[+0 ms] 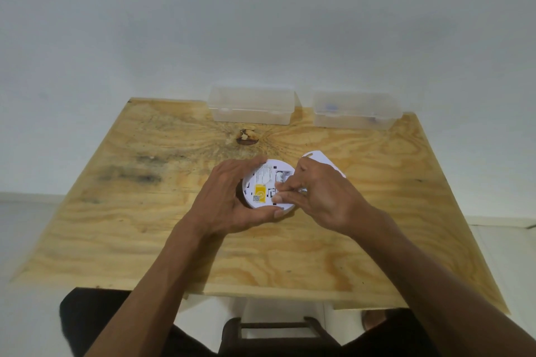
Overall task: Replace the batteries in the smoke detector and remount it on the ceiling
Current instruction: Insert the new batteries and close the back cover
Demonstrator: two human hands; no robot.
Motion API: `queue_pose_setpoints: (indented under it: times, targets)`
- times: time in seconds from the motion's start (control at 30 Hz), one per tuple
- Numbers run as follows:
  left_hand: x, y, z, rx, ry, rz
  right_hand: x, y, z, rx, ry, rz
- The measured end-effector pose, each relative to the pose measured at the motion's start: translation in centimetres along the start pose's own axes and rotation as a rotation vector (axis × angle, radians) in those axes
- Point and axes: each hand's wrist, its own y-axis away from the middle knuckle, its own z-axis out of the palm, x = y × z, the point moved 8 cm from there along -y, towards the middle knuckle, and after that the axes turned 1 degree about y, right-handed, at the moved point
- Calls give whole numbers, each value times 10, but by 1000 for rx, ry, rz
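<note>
The round white smoke detector lies back-side up near the middle of the plywood table, showing a yellow label with a QR code. My left hand grips its left rim, fingers over the far edge and thumb under the near edge. My right hand reaches in from the right, its curled fingertips pinching at something small in the detector's battery bay; what it holds is hidden. The white mounting plate lies on the table behind my right hand, partly covered.
Two clear plastic lidded boxes stand at the table's far edge against the wall: one at the centre, another to the right with bluish items inside. A dark knot marks the wood. A stool shows below the near edge.
</note>
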Motion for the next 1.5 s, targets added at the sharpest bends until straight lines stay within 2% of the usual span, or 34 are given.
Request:
queue_pose_setpoints:
  times: [0.1,0.17,0.3,0.33,0.43,0.53,0.6,0.7,0.93,1.03,1.17,1.3,1.5]
  targets:
    - [2,2,0,-6,17,-9,-3,0,0,-5,14,-10]
    - [3,3,-1,-12,15,-26,0,2,-4,55,-115,-6]
    - [-4,4,0,-10,10,-51,28,10,-28,305,-274,234]
    - [-7,5,1,-10,-6,-74,34,13,-30,307,-285,300]
    - [-13,8,3,-8,-9,-101,48,20,-21,180,-373,480]
    - [-11,8,2,-11,-6,-97,58,23,-6,95,-614,581]
    - [-9,8,1,-10,-7,-89,55,22,-1,25,-674,556]
    - [-5,6,1,-14,0,-77,45,19,-4,-17,-589,441]
    - [-8,7,2,-21,15,-107,26,11,-25,261,-487,275]
    - [-9,7,3,-28,6,-112,15,9,-25,323,-537,222]
    - [-10,7,3,-23,-4,-110,20,6,-16,389,-653,266]
    - [-10,8,4,-27,-4,-104,24,5,-17,449,-535,303]
    - [3,4,0,10,55,-73,18,0,-16,395,-376,273]
